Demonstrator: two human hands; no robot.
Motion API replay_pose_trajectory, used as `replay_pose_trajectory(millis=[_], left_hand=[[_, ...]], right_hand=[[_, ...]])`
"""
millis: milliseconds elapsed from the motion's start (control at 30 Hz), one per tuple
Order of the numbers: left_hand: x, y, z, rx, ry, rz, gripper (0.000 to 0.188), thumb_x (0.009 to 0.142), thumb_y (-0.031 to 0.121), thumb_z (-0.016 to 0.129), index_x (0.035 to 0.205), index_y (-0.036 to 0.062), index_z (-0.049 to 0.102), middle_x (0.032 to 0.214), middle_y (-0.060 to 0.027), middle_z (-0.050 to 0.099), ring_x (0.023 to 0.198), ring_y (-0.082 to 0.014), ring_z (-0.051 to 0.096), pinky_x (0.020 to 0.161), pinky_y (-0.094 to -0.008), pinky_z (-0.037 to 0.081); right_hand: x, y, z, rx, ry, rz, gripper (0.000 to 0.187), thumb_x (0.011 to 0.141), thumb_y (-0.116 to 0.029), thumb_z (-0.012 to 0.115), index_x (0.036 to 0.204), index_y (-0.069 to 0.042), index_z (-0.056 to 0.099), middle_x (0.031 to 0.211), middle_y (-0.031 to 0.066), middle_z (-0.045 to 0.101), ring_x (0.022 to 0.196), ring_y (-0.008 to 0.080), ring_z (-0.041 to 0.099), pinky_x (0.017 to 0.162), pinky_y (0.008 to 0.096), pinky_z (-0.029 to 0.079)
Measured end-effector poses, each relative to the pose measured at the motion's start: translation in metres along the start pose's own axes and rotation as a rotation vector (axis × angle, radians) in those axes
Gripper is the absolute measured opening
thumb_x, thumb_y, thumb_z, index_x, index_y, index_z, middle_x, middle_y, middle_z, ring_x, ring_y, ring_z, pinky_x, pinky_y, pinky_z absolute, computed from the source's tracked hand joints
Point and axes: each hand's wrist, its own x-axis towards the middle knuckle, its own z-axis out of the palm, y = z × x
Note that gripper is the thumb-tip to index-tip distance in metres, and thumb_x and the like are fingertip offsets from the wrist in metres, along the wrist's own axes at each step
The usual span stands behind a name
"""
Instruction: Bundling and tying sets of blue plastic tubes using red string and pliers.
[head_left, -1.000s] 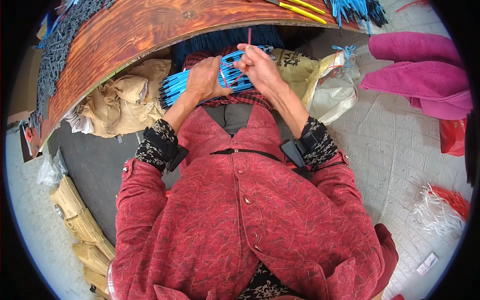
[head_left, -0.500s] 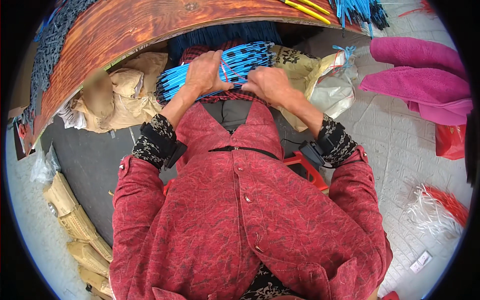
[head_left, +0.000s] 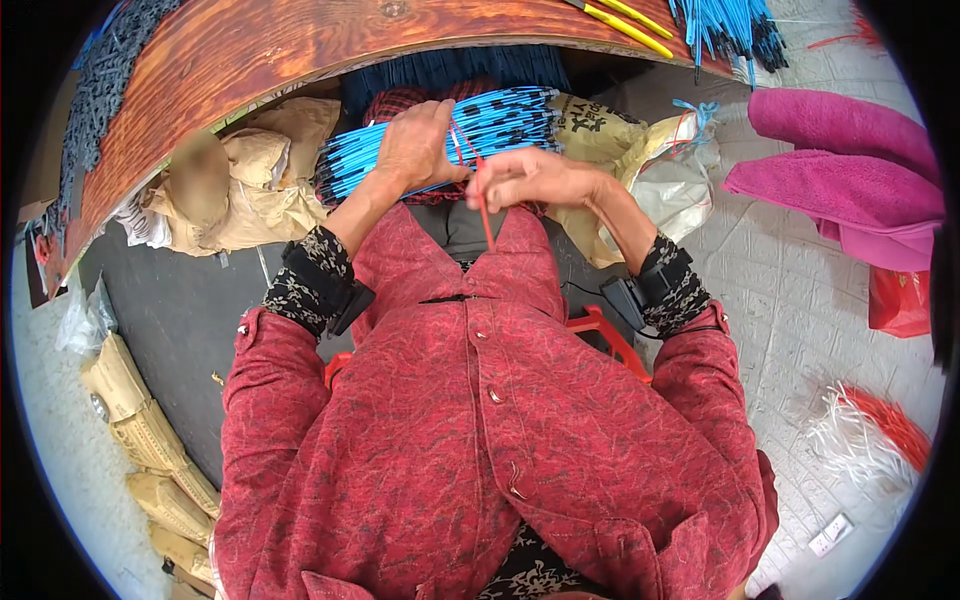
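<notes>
A bundle of thin blue cables [head_left: 510,118] with black ends lies crosswise over my lap. My left hand [head_left: 412,145] is closed over its middle, with the thumb toward me. A thin red tie [head_left: 487,212] goes round the bundle beside that hand, and its loose end hangs toward me. My right hand [head_left: 535,178] pinches this tie just in front of the bundle, its fingers curled together. The fingertips of my left hand are hidden behind the cables.
A wooden table [head_left: 300,40] curves across the far side, with yellow-handled pliers [head_left: 625,28] and more blue cables [head_left: 725,35] on it. Brown paper sacks [head_left: 265,185] sit at left, a whitish sack [head_left: 665,185] at right. Pink towels [head_left: 840,190] and red-and-white strands [head_left: 870,430] are farther right.
My right hand has drawn back from the bundle toward me, pulling the red tie's end into view. My left hand stays on the cables.
</notes>
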Motion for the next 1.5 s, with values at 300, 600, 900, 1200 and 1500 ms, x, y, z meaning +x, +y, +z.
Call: replay_pose_trajectory(millis=[300, 600, 900, 1200, 1500], left_hand=[[-0.001, -0.003, 0.003, -0.035, 0.052, 0.046, 0.094, 0.058, 0.042, 0.089, 0.133, -0.0022, 0.052, 0.118, -0.0202, 0.063, 0.111, -0.0375, 0.062, 0.095, -0.0458, 0.05], [-0.002, 0.004, -0.007, -0.005, -0.053, -0.027, 0.103, 0.052, 0.043, 0.093, 0.135, -0.0019, 0.05, 0.118, -0.0193, 0.063, 0.11, -0.0372, 0.061, 0.093, -0.0458, 0.05], [0.002, 0.002, -0.003, 0.014, -0.03, -0.009, 0.1, 0.055, 0.047, 0.089, 0.133, -0.0021, 0.051, 0.116, -0.0191, 0.063, 0.107, -0.0375, 0.062, 0.091, -0.0457, 0.051], [-0.001, 0.006, -0.005, -0.014, -0.028, -0.013, 0.101, 0.052, 0.039, 0.093, 0.134, -0.0015, 0.051, 0.117, -0.019, 0.063, 0.109, -0.037, 0.062, 0.093, -0.0457, 0.051], [-0.003, 0.004, -0.001, -0.011, 0.079, 0.039, 0.097, 0.05, 0.039, 0.094, 0.128, -0.0024, 0.053, 0.107, -0.0156, 0.063, 0.104, -0.0345, 0.062, 0.09, -0.0446, 0.051]], right_hand=[[0.025, -0.013, 0.016, -1.367, 0.55, -0.536, 0.058, 0.079, -0.004, 0.066, 0.135, -0.01, 0.055, 0.129, 0.0108, 0.06, 0.097, 0.0302, 0.067, 0.081, 0.0417, 0.057], [0.013, -0.009, -0.031, -1.556, 0.452, -0.275, 0.026, 0.082, -0.026, 0.072, 0.096, -0.005, 0.07, 0.086, 0.0127, 0.07, 0.084, 0.0344, 0.067, 0.072, 0.0441, 0.056], [0.02, -0.007, -0.012, -1.245, 0.524, -0.145, 0.048, 0.076, -0.046, 0.077, 0.105, -0.009, 0.069, 0.095, 0.0122, 0.069, 0.091, 0.0329, 0.067, 0.075, 0.0445, 0.053], [0.033, -0.011, -0.02, -1.285, 0.498, -0.142, 0.023, 0.088, -0.029, 0.069, 0.092, -0.007, 0.069, 0.087, 0.0107, 0.07, 0.079, 0.0304, 0.069, 0.066, 0.0417, 0.053], [0.044, -0.004, -0.039, -0.585, 0.274, -0.272, 0.032, 0.105, -0.031, 0.051, 0.099, -0.002, 0.062, 0.095, 0.0028, 0.063, 0.094, 0.0138, 0.059, 0.085, 0.0306, 0.048]])
